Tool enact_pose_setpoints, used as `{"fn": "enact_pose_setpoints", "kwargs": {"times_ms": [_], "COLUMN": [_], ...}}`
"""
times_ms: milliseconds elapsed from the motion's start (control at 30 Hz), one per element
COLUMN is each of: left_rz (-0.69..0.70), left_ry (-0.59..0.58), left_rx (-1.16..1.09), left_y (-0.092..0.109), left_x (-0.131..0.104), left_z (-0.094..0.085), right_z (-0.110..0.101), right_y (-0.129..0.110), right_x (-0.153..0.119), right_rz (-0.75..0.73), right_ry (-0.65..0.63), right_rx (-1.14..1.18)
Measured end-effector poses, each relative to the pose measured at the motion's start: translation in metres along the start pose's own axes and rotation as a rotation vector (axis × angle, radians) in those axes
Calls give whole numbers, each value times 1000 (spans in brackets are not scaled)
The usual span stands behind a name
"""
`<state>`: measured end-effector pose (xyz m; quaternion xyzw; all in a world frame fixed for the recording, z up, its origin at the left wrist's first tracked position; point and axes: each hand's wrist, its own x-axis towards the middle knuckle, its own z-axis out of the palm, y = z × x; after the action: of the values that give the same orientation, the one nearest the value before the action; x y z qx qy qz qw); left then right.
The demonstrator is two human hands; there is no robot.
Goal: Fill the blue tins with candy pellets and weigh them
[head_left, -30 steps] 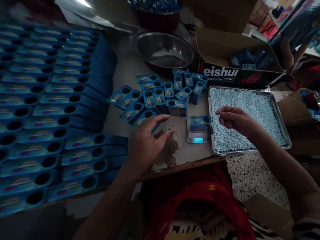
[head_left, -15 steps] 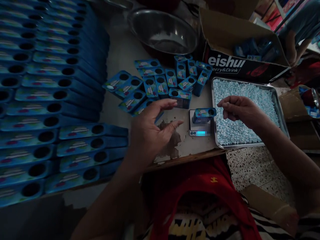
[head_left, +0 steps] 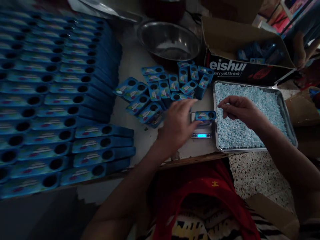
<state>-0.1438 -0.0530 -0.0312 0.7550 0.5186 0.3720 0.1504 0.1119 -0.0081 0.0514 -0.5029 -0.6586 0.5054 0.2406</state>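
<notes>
A small blue box [head_left: 205,115] with a round hole in its top stands on a digital scale [head_left: 201,135] with a lit display. My left hand [head_left: 175,121], slightly blurred, is just left of that box, its thumb and fingers apart and its thumb tip close to the box side. Over the left part of a metal tray [head_left: 252,150] of small pale blue candies [head_left: 247,133], my right hand [head_left: 240,108] has thumb and fingertips pinched together. Whatever those fingertips hold is too small to make out.
Long rows of blue boxes [head_left: 82,90] fill the left side. Several loose blue boxes [head_left: 155,91] stand in a cluster behind the scale. Farther back are a metal bowl [head_left: 170,41] and an open carton [head_left: 225,68] with blue boxes inside. Another person's hand [head_left: 298,50] shows at upper right.
My left hand has moved right, from beside the loose boxes to the box on the scale. My right hand stays pinched over the tray. The whole view has shifted slightly.
</notes>
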Motion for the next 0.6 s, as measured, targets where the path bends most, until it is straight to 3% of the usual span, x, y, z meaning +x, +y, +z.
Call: {"fn": "enact_pose_setpoints", "kwargs": {"times_ms": [67,167,233,300,367,467,533,600], "left_rz": [76,95,88,69,15,-134,-222,-265], "left_ry": [-107,-387,-382,-226,-51,71,124,156], "left_rx": [115,253,274,259,228,225,275,319], "left_y": [15,35,38,29,9,-39,-71,-99], "left_x": [10,22,22,14,3,-8,-13,-19], "left_z": [17,30,17,-18,-68,-145,-179,-196], "right_z": [-16,-45,-55,-46,-16,59,111,152], "right_y": [13,43,59,65,56,28,9,-3], "right_x": [-8,-16,-15,-9,1,27,49,70], "right_rz": [-22,-150,-229,-292,-351,-460,-532,-494], "right_ry": [42,119,211,266,275,146,13,-87], "right_rx": [-162,-665,-877,-882,-744,-584,-709,-917]}}
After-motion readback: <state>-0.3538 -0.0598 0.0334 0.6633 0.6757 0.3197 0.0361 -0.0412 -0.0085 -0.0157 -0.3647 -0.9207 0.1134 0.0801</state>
